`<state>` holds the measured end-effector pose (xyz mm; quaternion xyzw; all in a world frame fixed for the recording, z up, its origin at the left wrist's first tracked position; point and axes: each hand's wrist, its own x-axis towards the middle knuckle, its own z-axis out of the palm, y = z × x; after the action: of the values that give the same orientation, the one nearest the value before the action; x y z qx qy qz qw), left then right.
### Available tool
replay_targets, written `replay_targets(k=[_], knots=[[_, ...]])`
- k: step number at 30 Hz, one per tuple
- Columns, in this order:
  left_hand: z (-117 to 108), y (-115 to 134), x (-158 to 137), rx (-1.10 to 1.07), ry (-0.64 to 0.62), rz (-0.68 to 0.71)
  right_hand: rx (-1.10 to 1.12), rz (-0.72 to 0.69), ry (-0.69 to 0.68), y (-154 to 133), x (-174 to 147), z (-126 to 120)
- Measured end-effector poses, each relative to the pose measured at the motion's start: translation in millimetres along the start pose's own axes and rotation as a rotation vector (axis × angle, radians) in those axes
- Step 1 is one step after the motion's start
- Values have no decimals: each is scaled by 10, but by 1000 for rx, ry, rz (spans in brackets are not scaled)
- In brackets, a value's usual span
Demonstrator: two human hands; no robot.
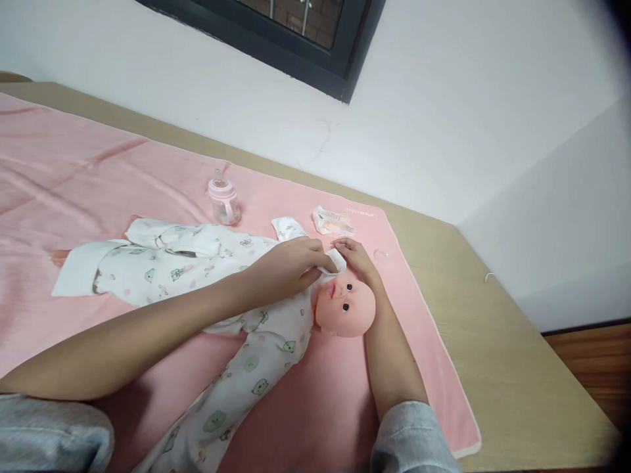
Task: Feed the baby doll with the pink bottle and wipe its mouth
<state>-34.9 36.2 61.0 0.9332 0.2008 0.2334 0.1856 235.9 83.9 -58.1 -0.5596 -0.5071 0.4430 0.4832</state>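
Observation:
A bald baby doll (352, 309) lies on its back, dressed in a white printed outfit (236, 253), its head toward the right. My left hand (290, 266) reaches across its chest, fingers closed on a small white cloth (336, 261) beside the doll's chin; whether this is a wipe or part of the clothing I cannot tell. My right hand (353, 255) rests past the head, its fingers apart and bent toward the cloth, with nothing visible in them. The forearm runs along the crown of the doll's head. One sleeve (251, 371) stretches toward me.
A pink blanket (315, 407) covers much of the wooden table (473, 295). Behind the doll stand a pink-lidded baby bottle (224, 202) and a clear plastic packet (332, 221). A small clear round item (381, 253) lies right of my right hand. A white wall (419, 131) borders the table.

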Motion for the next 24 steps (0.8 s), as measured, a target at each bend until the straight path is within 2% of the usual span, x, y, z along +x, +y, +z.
replay_targets(k=[3,6,11,15,17,20,24], knots=[[-79,-40,-1,23,114,-10,-55,-7,-9,-154,-9,-24],[-189,-113,-2,100,223,-9,-142,-91,11,-473,-68,-61],[-353,-280,-10,220,267,-118,-440,-455,-12,-1218,-465,56],[-400,-363,-17,193,260,-151,-756,-609,-130,-1637,-878,359],[-401,-370,-15,173,253,-137,-879,-650,-167,-1716,-1009,502],[-400,-364,-7,144,230,-114,-1020,-647,-146,-1728,-1104,629],[-420,-392,12,107,235,-141,-1052,-616,-176,-1719,-1147,656]])
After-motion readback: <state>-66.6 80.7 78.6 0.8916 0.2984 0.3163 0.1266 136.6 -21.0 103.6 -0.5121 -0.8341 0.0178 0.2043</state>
